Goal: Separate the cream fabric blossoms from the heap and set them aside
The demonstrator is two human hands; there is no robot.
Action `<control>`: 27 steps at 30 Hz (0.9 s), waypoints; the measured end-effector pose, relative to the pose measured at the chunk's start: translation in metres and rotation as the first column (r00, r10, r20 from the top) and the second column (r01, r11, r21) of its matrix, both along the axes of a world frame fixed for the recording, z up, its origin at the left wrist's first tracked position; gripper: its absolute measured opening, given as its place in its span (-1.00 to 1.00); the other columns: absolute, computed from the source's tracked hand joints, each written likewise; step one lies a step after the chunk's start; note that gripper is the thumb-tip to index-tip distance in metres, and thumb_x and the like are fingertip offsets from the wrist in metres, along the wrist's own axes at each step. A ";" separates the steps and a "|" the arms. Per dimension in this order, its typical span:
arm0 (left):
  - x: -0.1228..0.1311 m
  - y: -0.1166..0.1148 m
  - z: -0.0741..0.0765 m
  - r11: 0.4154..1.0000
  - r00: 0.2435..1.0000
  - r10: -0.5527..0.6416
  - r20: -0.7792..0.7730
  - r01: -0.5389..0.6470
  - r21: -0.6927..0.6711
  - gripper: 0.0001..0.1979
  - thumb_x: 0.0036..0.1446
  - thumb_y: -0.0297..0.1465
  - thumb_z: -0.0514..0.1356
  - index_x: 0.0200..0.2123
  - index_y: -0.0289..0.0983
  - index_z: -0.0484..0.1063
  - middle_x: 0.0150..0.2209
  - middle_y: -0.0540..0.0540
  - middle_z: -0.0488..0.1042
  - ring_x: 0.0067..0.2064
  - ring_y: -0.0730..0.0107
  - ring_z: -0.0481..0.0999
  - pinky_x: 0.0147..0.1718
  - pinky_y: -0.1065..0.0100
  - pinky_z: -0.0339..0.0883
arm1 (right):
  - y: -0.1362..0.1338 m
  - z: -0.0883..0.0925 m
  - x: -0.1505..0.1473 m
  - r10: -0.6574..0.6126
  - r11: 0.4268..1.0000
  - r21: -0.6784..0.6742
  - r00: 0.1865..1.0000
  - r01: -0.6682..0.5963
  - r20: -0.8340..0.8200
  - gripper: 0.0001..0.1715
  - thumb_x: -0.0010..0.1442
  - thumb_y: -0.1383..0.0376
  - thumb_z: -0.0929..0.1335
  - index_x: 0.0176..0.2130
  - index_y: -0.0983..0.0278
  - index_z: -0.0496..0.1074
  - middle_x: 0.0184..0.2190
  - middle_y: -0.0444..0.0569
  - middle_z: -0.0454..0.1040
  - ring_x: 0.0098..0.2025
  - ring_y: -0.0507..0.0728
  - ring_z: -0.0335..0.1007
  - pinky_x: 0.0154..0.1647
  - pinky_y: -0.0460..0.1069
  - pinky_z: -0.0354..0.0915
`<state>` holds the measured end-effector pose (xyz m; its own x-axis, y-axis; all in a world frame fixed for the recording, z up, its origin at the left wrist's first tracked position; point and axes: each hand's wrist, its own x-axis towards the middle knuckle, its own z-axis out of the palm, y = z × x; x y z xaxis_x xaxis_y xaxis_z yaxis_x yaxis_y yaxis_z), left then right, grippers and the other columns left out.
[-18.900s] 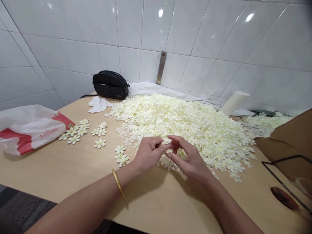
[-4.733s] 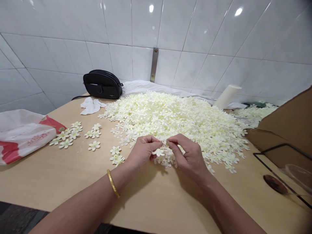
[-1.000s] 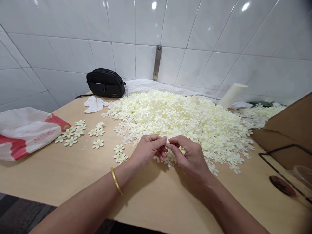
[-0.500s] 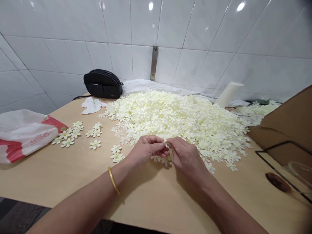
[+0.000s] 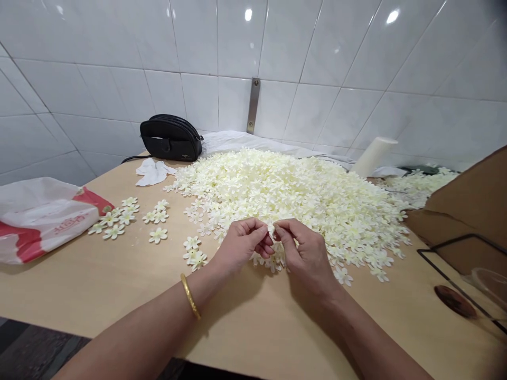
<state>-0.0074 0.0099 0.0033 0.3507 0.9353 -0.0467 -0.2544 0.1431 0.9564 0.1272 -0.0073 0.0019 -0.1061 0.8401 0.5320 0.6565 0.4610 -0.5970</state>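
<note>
My left hand (image 5: 249,240), with a gold bangle on the wrist, is closed in a pinch of thumb and forefinger. My right hand (image 5: 304,250) pinches just beside it, the two sets of fingertips nearly meeting. Whatever sits in the fingertips is too small to make out against the pale blossoms behind. Both hands are at the front edge of a large pile of cream-white artificial flowers (image 5: 277,184). A few loose flowers (image 5: 195,253) lie left of my left wrist, and a single flower (image 5: 158,235) rests farther left.
At left, a red-and-white plastic bag (image 5: 47,221) lies by a small flower cluster (image 5: 114,219). A black pouch (image 5: 172,138) and crumpled tissue (image 5: 154,172) are behind. A white roll (image 5: 374,157) leans near the tiled wall. Cardboard (image 5: 467,206) and a black metal frame (image 5: 439,266) occupy the right.
My fingertips have drawn slightly apart, and the right forefinger and thumb are more bent. The white bit seen between them earlier is less distinct. The whole view has shifted slightly.
</note>
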 end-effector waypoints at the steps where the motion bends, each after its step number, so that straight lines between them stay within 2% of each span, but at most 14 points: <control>1: 0.000 0.000 0.001 0.999 0.999 0.034 -0.026 -0.034 0.021 -0.82 -0.04 -0.35 0.15 -0.56 -0.36 0.30 -0.60 -0.02 0.38 -0.59 0.55 0.36 -0.55 0.46 0.25 | 0.000 0.000 0.000 0.000 0.999 0.035 1.000 0.001 -0.007 -0.83 0.13 0.38 0.18 -0.35 0.28 0.34 -0.46 -0.07 0.37 -0.43 0.02 0.27 -0.40 -0.09 0.19; 5: 0.000 -0.002 0.003 0.993 0.990 0.111 -0.084 -0.107 0.050 -0.82 -0.06 -0.37 0.16 -0.58 -0.36 0.30 -0.65 -0.02 0.37 -0.60 0.53 0.36 -0.54 0.45 0.26 | -0.001 -0.001 -0.002 0.053 0.994 0.098 0.998 -0.055 0.020 -0.81 0.12 0.39 0.20 -0.32 0.28 0.38 -0.41 -0.03 0.40 -0.35 0.05 0.31 -0.31 -0.07 0.22; 9: -0.002 -0.001 0.002 0.996 0.994 0.086 -0.060 -0.084 0.039 -0.83 -0.08 -0.38 0.17 -0.58 -0.38 0.31 -0.64 -0.04 0.39 -0.59 0.52 0.37 -0.53 0.44 0.27 | -0.001 -0.001 -0.002 0.085 0.994 0.061 0.995 -0.088 0.042 -0.77 0.13 0.41 0.18 -0.37 0.28 0.41 -0.44 -0.05 0.41 -0.37 0.04 0.32 -0.34 -0.08 0.24; 14: -0.002 0.001 -0.002 0.999 0.999 0.032 0.035 -0.030 -0.037 -0.88 -0.10 -0.42 0.18 -0.54 -0.38 0.32 -0.58 -0.04 0.42 -0.57 0.53 0.40 -0.48 0.43 0.30 | -0.001 -0.002 -0.001 0.001 0.997 0.082 0.998 -0.006 0.068 -0.80 0.12 0.39 0.20 -0.34 0.30 0.40 -0.44 -0.04 0.37 -0.41 0.03 0.29 -0.38 -0.09 0.22; 18: 0.001 -0.002 -0.001 0.993 0.993 0.115 -0.038 -0.114 0.024 -0.90 -0.08 -0.45 0.15 -0.55 -0.38 0.32 -0.61 -0.02 0.39 -0.57 0.53 0.39 -0.48 0.43 0.31 | -0.001 -0.003 -0.003 -0.026 0.995 0.097 0.997 0.019 0.069 -0.81 0.11 0.40 0.22 -0.40 0.31 0.40 -0.47 -0.04 0.37 -0.43 0.03 0.29 -0.40 -0.09 0.21; 22: 0.003 -0.005 0.000 0.978 0.982 0.174 -0.076 -0.163 0.133 -0.90 -0.05 -0.45 0.12 -0.53 -0.38 0.34 -0.58 -0.03 0.39 -0.52 0.50 0.40 -0.44 0.40 0.33 | -0.002 0.000 -0.006 0.037 0.999 0.009 0.999 -0.036 -0.033 -0.77 0.11 0.41 0.20 -0.37 0.28 0.44 -0.47 -0.07 0.43 -0.41 0.03 0.33 -0.37 -0.09 0.22; 27: 0.001 -0.008 -0.003 0.968 0.984 0.139 -0.115 -0.110 0.226 -0.88 -0.01 -0.44 0.08 -0.49 -0.37 0.36 -0.55 -0.04 0.39 -0.48 0.48 0.40 -0.39 0.38 0.33 | -0.003 0.007 -0.004 0.080 0.968 -0.208 0.962 -0.137 -0.261 -0.78 0.09 0.35 0.24 -0.37 0.30 0.48 -0.48 -0.06 0.47 -0.43 0.05 0.37 -0.39 -0.08 0.28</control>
<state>-0.0064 0.0021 0.0004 0.2354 0.9637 0.1261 -0.1297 -0.0974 0.9868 0.1232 -0.0099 0.0089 -0.0920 0.9306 0.3543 0.4275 0.3583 -0.8300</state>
